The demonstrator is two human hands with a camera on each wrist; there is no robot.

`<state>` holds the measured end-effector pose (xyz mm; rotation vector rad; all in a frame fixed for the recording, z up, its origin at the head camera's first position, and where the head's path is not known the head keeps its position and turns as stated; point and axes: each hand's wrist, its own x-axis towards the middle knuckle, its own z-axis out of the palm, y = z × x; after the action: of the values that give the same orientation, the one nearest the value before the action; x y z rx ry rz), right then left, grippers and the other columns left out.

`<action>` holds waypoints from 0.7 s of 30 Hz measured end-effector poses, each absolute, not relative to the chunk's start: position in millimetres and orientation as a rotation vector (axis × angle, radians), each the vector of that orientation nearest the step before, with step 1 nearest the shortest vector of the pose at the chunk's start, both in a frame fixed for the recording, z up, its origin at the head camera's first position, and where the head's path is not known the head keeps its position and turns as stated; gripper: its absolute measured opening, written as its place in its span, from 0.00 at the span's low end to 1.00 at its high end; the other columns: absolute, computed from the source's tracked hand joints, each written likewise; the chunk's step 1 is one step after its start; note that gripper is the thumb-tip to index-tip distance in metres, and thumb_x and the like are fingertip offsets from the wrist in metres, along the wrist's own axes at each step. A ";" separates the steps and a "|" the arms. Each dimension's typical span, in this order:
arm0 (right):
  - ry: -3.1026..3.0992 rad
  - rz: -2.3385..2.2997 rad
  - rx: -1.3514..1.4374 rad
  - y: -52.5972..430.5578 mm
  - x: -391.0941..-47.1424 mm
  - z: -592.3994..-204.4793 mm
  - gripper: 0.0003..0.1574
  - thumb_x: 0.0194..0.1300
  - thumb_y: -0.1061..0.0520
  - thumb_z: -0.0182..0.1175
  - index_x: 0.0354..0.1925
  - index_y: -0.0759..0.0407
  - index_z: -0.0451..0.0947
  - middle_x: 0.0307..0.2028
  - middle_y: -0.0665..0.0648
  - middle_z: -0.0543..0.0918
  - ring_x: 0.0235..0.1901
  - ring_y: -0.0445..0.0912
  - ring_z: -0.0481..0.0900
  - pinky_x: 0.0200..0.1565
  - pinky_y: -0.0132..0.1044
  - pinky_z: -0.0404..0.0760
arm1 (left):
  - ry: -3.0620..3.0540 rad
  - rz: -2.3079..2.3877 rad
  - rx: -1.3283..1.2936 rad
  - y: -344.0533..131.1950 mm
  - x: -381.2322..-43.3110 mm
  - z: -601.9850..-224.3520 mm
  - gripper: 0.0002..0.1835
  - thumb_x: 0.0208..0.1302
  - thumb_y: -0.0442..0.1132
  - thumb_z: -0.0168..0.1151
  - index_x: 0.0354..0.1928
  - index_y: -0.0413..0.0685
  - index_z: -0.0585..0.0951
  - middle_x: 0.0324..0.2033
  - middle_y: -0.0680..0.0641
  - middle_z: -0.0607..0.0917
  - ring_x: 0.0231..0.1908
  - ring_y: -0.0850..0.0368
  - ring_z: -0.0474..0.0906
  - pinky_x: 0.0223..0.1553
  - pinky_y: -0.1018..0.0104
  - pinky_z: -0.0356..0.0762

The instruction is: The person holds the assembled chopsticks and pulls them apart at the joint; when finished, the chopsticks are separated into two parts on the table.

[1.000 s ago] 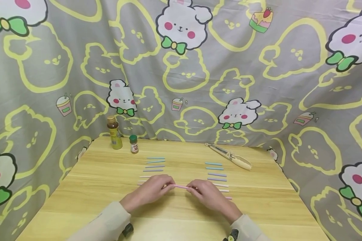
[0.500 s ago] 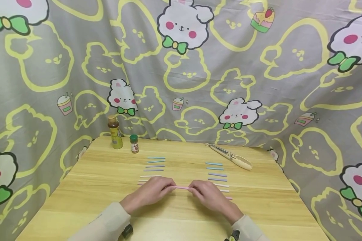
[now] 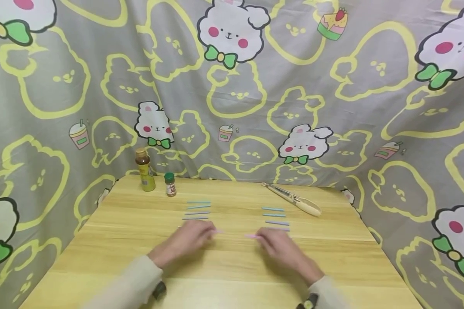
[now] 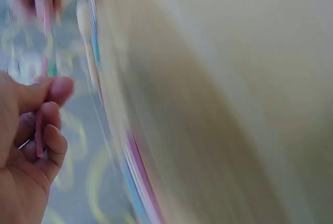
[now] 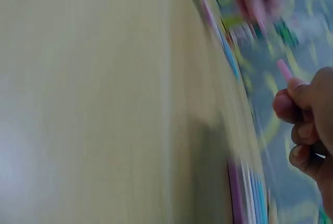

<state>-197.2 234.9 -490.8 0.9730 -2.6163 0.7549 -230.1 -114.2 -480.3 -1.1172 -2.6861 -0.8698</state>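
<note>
Two short pink sticks are in the hands, with a gap between their facing ends. My left hand pinches one pink stick, whose tip pokes out past the thumb. In the left wrist view a pink length also shows between the curled fingers. Opposite it, my right hand pinches the other pink stick, its end standing clear of the thumb in the right wrist view. Both hands are over the wooden table, between two columns of coloured sticks, and partly cover the nearest ones.
Blue and purple sticks lie in the left column and the right column. Tongs rest at the back right. A sauce bottle and a green-capped spice jar stand at the back left. A patterned curtain surrounds the table.
Earlier, one pink length spanned both hands. Now the hands have moved apart, each with its own pink piece, and both have shifted slightly away from the body.
</note>
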 end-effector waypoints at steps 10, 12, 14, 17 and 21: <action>-2.704 0.869 0.701 300.6 -190.2 -485.7 0.06 0.78 0.58 0.66 0.45 0.58 0.89 0.29 0.46 0.87 0.26 0.32 0.76 0.28 0.29 0.78 | -2.820 -0.859 -0.950 -179.6 -236.4 -476.0 0.09 0.82 0.40 0.62 0.54 0.52 0.90 0.45 0.55 0.92 0.39 0.68 0.81 0.42 0.64 0.82; -2.717 0.843 0.699 301.1 -188.0 -487.1 0.04 0.76 0.58 0.68 0.45 0.57 0.89 0.29 0.44 0.86 0.26 0.29 0.73 0.28 0.29 0.77 | -2.840 -0.820 -0.958 -180.1 -234.2 -478.3 0.08 0.81 0.40 0.64 0.54 0.54 0.89 0.45 0.56 0.92 0.41 0.68 0.82 0.44 0.62 0.83; -2.719 0.830 0.690 301.1 -184.6 -488.7 0.03 0.74 0.58 0.71 0.44 0.55 0.88 0.29 0.43 0.86 0.27 0.28 0.73 0.29 0.29 0.78 | -2.847 -0.790 -0.960 -179.7 -232.0 -479.7 0.07 0.80 0.41 0.65 0.52 0.57 0.88 0.43 0.59 0.91 0.41 0.68 0.82 0.44 0.62 0.83; -2.717 0.810 0.680 302.0 -178.8 -491.9 0.04 0.71 0.59 0.73 0.43 0.51 0.88 0.33 0.42 0.89 0.31 0.28 0.77 0.34 0.29 0.82 | -2.843 -0.793 -0.970 -179.3 -229.5 -481.4 0.04 0.78 0.41 0.68 0.49 0.58 0.87 0.40 0.60 0.90 0.39 0.67 0.80 0.42 0.64 0.81; -2.754 0.816 0.698 303.4 -171.3 -495.0 0.05 0.71 0.56 0.73 0.43 0.46 0.87 0.35 0.40 0.87 0.34 0.29 0.77 0.37 0.30 0.82 | -2.840 -0.797 -1.035 -178.3 -227.1 -484.6 0.02 0.78 0.44 0.68 0.46 0.57 0.86 0.39 0.61 0.88 0.39 0.69 0.78 0.41 0.66 0.81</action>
<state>-171.3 303.4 -495.0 0.6976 -2.7535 0.8161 -227.1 -178.3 -484.6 -1.0350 -2.8398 -0.7974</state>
